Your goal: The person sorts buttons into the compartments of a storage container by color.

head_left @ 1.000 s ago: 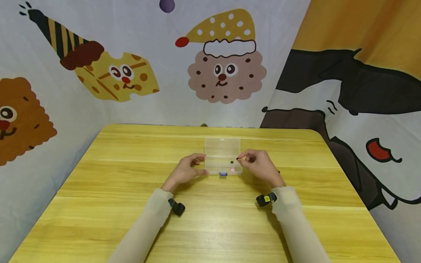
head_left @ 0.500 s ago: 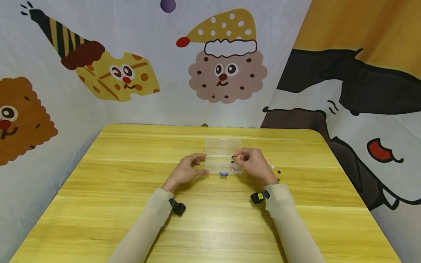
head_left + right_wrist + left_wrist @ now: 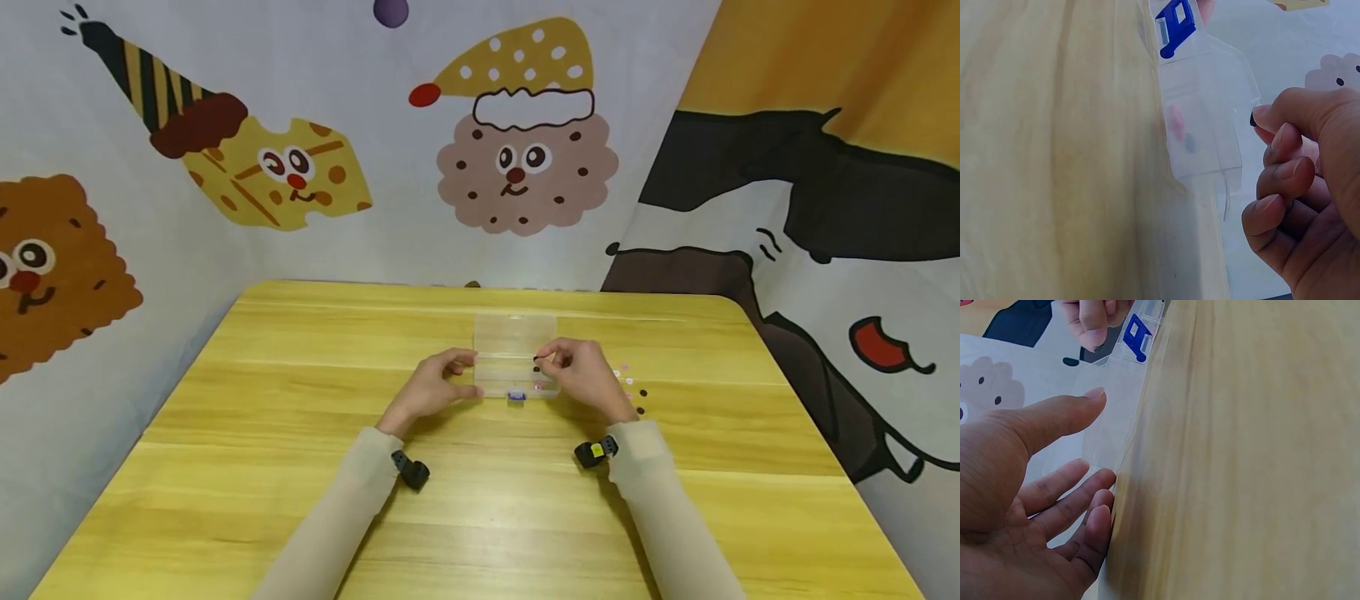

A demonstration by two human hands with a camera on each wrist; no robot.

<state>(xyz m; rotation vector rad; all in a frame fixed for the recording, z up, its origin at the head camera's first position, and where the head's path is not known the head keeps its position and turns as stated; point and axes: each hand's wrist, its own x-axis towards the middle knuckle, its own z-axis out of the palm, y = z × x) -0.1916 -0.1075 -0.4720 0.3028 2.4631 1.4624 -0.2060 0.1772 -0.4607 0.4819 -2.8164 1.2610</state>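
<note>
A clear plastic box (image 3: pixel 495 369) with compartments stands on the table, its lid (image 3: pixel 510 333) raised at the back and a blue latch (image 3: pixel 516 397) at the front. Against its left end my left hand (image 3: pixel 431 385) has the thumb straight at the front corner and the fingers spread towards the back corner. My right hand (image 3: pixel 587 377), over the right compartments, pinches a small black round piece (image 3: pixel 1253 119) between thumb and forefinger. Through the wall in the right wrist view show a pink piece (image 3: pixel 1177 122) and a dark piece (image 3: pixel 1190 143) inside the box.
Right of the box, beside my right wrist, several small loose pieces lie on the wooden table (image 3: pixel 480 517): black ones (image 3: pixel 643 392), a white one (image 3: pixel 617 372) and a pink one (image 3: pixel 626 367). A cloth with cartoon prints (image 3: pixel 330 250) hangs behind the table.
My right hand has moved left from the box's right edge to over its right compartments, still pinching the black piece. Loose pieces it covered now show. My left hand stays at the box.
</note>
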